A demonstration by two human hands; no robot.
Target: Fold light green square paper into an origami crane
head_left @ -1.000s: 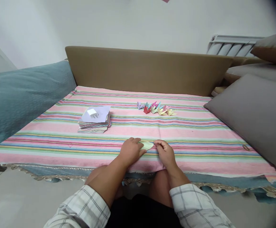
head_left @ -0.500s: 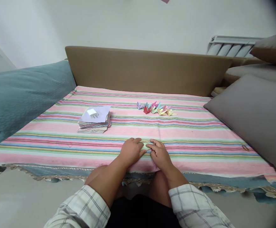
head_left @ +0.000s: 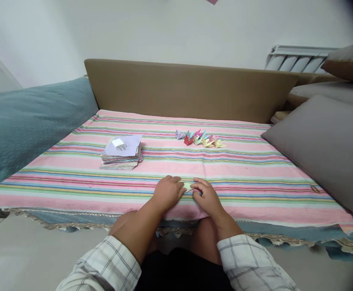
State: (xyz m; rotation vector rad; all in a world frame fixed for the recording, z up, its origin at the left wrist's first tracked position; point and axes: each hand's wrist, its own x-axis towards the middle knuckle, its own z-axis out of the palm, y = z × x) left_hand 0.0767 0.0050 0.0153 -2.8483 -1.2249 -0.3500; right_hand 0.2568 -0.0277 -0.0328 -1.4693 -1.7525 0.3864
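Counting one pale green folded paper (head_left: 187, 186), lying close to the near edge of the striped cloth (head_left: 164, 163), roughly midway between its left and right ends. Two bare hands are meeting at it: the left hand (head_left: 168, 192) is resting over its left end with fingers spread low, and the right hand (head_left: 206, 196) is curling thumb and fingers at its right end. Both are touching or nearly touching the paper; cannot tell whether either is pinching it, as fingers are hiding the ends. At least eight small folded paper figures (head_left: 188, 140) are sitting bunched toward the far edge, right of centre, overlapping too much for an exact count; red, lavender, teal, magenta, pale green, pink and yellow are showing. One paper stack (head_left: 121, 161) is standing in the left half, many sheets uncounted, a lavender sheet (head_left: 132, 146) lying on top and one white plug adapter (head_left: 118, 143) resting on that. One small brown object (head_left: 315, 188) is lying toward the right end, beside a big grey cushion (head_left: 322, 149). Pink, green, blue and yellow stripes are running lengthwise along the cloth. A brown backrest (head_left: 188, 89) is rising behind the far edge, a blue-covered armrest (head_left: 36, 117) is flanking the left end, and one white radiator (head_left: 297, 60) is showing at upper right against a pale wall (head_left: 164, 32).
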